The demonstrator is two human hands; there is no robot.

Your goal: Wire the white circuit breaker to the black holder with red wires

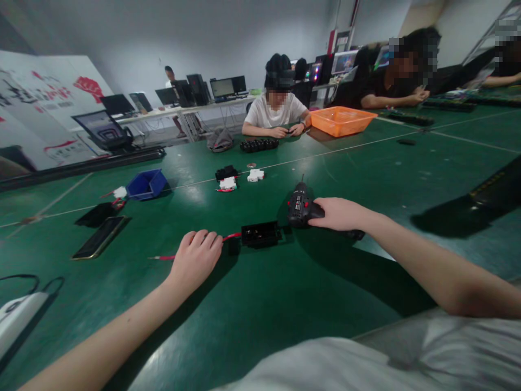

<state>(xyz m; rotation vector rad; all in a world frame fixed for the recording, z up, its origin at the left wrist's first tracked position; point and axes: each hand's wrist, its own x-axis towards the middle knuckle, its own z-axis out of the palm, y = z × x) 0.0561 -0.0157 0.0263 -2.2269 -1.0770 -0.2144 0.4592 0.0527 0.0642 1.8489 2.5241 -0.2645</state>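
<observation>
My left hand [198, 254] is closed over a red wire [231, 236], which comes out on both sides of the fingers. One end of the wire shows a bare tip at the left. The other end runs into a black plastic housing [260, 233], open at the top, lying on the green table just right of that hand. My right hand [340, 213] grips a black cordless drill [300, 205] with red details. The drill lies low over the table, its bit pointing away from me. The palm hides part of its handle.
A blue bin [146, 183], a phone [100, 237] and a black pouch-like item [96, 214] are at left. White connectors [255, 175] lie ahead. An orange basket [342, 120] stands near a person [277, 111] across the table. A white device [20, 315] sits front left.
</observation>
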